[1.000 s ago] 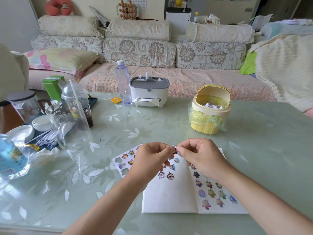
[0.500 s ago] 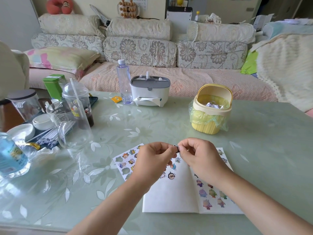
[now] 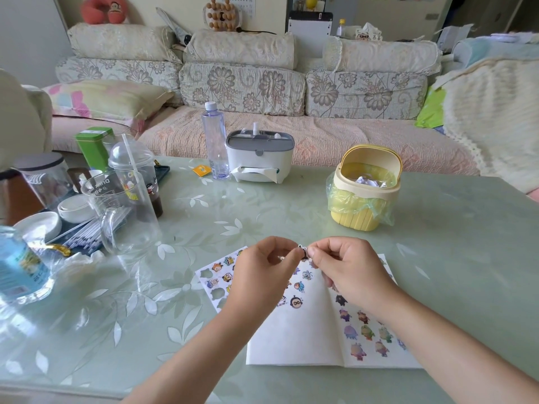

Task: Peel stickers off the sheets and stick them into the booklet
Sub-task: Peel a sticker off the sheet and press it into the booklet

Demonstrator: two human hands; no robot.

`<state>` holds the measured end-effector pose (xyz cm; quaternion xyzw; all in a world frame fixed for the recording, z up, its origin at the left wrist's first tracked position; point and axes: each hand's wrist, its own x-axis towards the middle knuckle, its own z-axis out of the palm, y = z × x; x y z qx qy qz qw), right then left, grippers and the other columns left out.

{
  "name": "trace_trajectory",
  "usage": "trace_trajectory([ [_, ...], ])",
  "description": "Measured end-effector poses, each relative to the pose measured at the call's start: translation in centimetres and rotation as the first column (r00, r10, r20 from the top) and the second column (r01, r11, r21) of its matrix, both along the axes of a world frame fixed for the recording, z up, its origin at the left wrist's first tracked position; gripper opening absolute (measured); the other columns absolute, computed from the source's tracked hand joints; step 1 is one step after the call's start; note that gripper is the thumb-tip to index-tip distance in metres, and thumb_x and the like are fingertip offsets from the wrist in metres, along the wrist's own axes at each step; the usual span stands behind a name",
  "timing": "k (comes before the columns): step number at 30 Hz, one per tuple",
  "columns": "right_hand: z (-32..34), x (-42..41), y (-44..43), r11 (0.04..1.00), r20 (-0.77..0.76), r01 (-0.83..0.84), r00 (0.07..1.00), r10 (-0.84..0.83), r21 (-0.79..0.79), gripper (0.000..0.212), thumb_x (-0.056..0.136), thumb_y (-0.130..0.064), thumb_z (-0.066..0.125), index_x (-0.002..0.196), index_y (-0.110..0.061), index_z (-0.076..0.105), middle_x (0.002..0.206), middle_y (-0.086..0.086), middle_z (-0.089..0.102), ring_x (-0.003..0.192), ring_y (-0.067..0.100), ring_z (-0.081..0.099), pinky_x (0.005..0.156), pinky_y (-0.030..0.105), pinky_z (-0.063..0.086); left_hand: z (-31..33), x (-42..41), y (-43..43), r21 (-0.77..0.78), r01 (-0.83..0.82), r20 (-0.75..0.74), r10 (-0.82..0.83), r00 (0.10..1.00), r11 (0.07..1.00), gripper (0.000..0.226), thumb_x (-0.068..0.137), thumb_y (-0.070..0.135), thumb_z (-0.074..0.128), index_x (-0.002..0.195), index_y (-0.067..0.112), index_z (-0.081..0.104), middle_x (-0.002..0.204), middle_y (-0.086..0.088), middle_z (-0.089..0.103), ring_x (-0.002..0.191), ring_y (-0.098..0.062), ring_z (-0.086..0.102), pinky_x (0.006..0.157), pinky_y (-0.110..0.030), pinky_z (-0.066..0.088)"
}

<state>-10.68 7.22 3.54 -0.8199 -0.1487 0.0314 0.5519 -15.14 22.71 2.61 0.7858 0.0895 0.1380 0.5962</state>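
- Left hand (image 3: 261,277) and right hand (image 3: 350,272) meet fingertip to fingertip above the top edge of the booklet (image 3: 291,339), both curled in and pinching one small sticker (image 3: 303,251) between them.
- I cannot tell whether the sticker is already free of its backing or whether a scrap of liner clings to it; it is too small, and my fingers cover most of it.
- My booklet lies open and flat on the table (image 3: 437,228) under my wrists. A few stickers sit near the top of its left page, with bare white paper below them, and rows of stickers fill the right page.
- My sticker sheet (image 3: 214,277) lies just left of the booklet, partly under my left hand, with several empty cut-outs showing.
- I judge the sticker to be almost weightless, thin and floppy. It will likely curl, fold onto itself or cling to a fingertip if the tacky side touches skin.
- The best hold, I think, is at the very rim, with as little finger on the glue as possible, so one hand can let go cleanly.
- To place it, I would lower one edge onto the bare paper first, then smooth it across; pressing it flat all at once risks a crease.
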Motion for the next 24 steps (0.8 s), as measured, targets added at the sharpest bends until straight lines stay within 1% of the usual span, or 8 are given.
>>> trace_trajectory([
  [3,0.0,-0.27,0.09,0.999,0.032,0.032,0.999,-0.031,-0.012,0.02,0.094,-0.021,0.067,0.075,-0.02,0.073,0.047,-0.009,0.052,0.045,0.01,0.043,0.05,0.02,0.039,-0.4,0.04,0.1,0.32,-0.117,0.203,0.052,0.978,0.94,0.015,0.082,0.024,0.078,0.086,0.03,0.064,0.077,0.014,0.061,0.069,-0.009,0.057,0.057,-0.014,0.042],
  [5,-0.05,-0.37,0.15,0.998,0.07,0.053,0.996,-0.052,-0.021,0.021,0.093,-0.023,0.068,0.073,-0.022,0.074,0.047,-0.012,0.053,0.046,0.01,0.041,0.049,0.019,0.036,-0.53,0.07,0.08,0.367,-0.099,0.232,0.012,0.973,0.925,0.014,0.084,0.021,0.076,0.084,0.029,0.065,0.077,0.016,0.062,0.066,-0.009,0.058,0.057,-0.019,0.046],
  [7,-0.16,-0.34,0.17,0.996,0.12,0.079,0.99,-0.074,-0.036,0.019,0.092,-0.024,0.068,0.074,-0.023,0.074,0.048,-0.013,0.055,0.045,0.007,0.04,0.049,0.018,0.036,-0.68,0.11,0.04,0.367,-0.058,0.212,-0.023,0.977,0.928,0.009,0.087,0.02,0.071,0.084,0.028,0.069,0.078,0.017,0.066,0.062,-0.009,0.062,0.059,-0.028,0.051],
  [11,-0.25,-0.37,0.05,0.988,0.234,0.122,0.967,-0.098,-0.091,0.016,0.091,-0.023,0.069,0.075,-0.024,0.075,0.056,-0.015,0.063,0.047,0.006,0.047,0.053,0.017,0.04,-0.34,0.07,-0.23,0.268,0.014,0.081,-0.037,0.996,0.963,0.012,0.089,0.027,0.068,0.081,0.029,0.076,0.07,0.013,0.071,0.06,-0.007,0.067,0.063,-0.029,0.055],
  [14,-0.38,-0.48,0.01,0.981,0.311,0.131,0.947,-0.08,-0.145,0.014,0.089,-0.021,0.07,0.077,-0.025,0.075,0.07,-0.015,0.069,0.058,0.008,0.057,0.06,0.019,0.047,-0.33,0.27,-0.22,0.162,0.036,0.006,-0.038,0.999,0.986,0.015,0.088,0.03,0.069,0.075,0.028,0.075,0.069,0.002,0.072,0.065,-0.023,0.068,0.069,-0.041,0.058],
  [16,-0.55,-0.43,0.0,0.975,0.358,0.129,0.932,-0.057,-0.182,0.015,0.089,-0.019,0.07,0.076,-0.026,0.074,0.074,-0.014,0.069,0.062,0.01,0.058,0.062,0.021,0.048,-0.22,0.29,-0.27,0.112,0.045,-0.022,-0.042,0.999,0.993,0.016,0.089,0.03,0.069,0.074,0.027,0.075,0.07,0.0,0.073,0.068,-0.027,0.068,0.07,-0.044,0.057],
  [21,-0.58,-0.42,-0.08,0.967,0.415,0.117,0.91,-0.012,-0.227,0.014,0.087,-0.018,0.071,0.077,-0.026,0.074,0.075,-0.015,0.065,0.063,0.009,0.058,0.06,0.014,0.042,-0.33,0.33,-0.33,0.145,0.043,-0.022,-0.04,0.999,0.989,0.015,0.089,0.028,0.068,0.074,0.028,0.071,0.066,0.007,0.071,0.064,-0.02,0.068,0.062,-0.033,0.054],
  [24,-0.55,-0.41,-0.04,0.968,0.391,0.121,0.92,-0.027,-0.22,0.015,0.088,-0.018,0.071,0.077,-0.027,0.074,0.074,-0.017,0.066,0.062,0.008,0.057,0.059,0.012,0.04,-0.31,0.33,-0.32,0.164,0.057,-0.007,-0.057,0.998,0.985,0.015,0.09,0.025,0.066,0.075,0.027,0.068,0.065,0.004,0.068,0.063,-0.022,0.065,0.053,-0.022,0.044],
])
